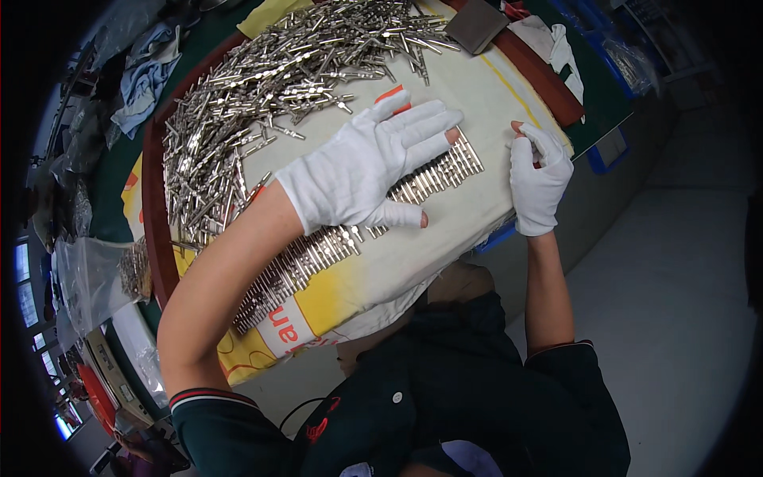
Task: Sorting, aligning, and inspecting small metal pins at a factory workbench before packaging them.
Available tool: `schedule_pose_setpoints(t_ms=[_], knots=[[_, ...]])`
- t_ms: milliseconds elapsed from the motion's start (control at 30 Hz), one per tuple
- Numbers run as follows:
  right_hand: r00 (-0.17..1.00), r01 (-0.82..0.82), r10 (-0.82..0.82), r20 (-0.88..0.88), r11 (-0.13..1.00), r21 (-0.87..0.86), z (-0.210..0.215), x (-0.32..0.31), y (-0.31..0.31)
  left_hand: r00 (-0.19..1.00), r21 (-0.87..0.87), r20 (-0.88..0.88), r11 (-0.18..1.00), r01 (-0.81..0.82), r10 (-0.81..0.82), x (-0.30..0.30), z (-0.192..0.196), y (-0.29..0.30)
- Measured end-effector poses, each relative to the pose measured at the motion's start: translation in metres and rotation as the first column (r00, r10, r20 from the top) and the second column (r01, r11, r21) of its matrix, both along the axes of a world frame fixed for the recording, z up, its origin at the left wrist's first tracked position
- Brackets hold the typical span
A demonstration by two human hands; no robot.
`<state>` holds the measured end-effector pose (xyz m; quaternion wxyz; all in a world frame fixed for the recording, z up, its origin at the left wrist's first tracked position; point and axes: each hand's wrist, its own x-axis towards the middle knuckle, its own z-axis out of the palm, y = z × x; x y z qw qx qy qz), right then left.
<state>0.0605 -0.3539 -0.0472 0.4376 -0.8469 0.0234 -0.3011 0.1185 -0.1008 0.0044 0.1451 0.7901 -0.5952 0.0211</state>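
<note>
My left hand (362, 163), in a white glove with some bare fingertips, lies with fingers stretched over a long row of slim metal pins (302, 266). The pins lie side by side on the pale cloth (445, 230), and the hand and wrist hide the middle of the row. An orange-red band shows at one of its fingers. Right of the row's end, my gloved right hand (540, 183) is closed, fingers curled in near the cloth's right edge. Whatever it may hold is hidden. Beyond the left hand spreads a big loose heap of similar metal pins (270, 71).
A red-brown wooden rim (548, 75) borders the work surface at the far and left sides. A dark flat block (477, 25) rests at the far right. Yellow printed sheeting (326, 298) shows at the near edge. Clear plastic bags (91, 278) and a blue cloth (147, 83) lie left.
</note>
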Motion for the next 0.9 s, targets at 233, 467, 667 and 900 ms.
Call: schedule_pose_setpoints(t_ms=[233,467,667,900], knots=[[0.998,-0.005,0.006,0.059,1.000,-0.007,-0.007,0.002,-0.006,0.988,0.196,0.057,0.969,-0.152,0.143,-0.030,0.027,0.071],[1.000,-0.005,0.004,0.012,1.000,0.030,-0.007,0.001,-0.005,0.982,0.199,-0.057,0.965,-0.168,0.182,-0.058,0.011,0.098],[1.000,-0.015,0.016,-0.025,0.998,0.065,-0.012,0.002,-0.009,0.986,0.156,-0.079,0.979,-0.131,0.144,-0.062,0.000,0.097],[1.000,-0.006,0.007,-0.006,0.999,0.045,-0.014,0.002,-0.011,0.989,0.100,-0.070,0.988,-0.119,0.127,-0.055,-0.008,0.086]])
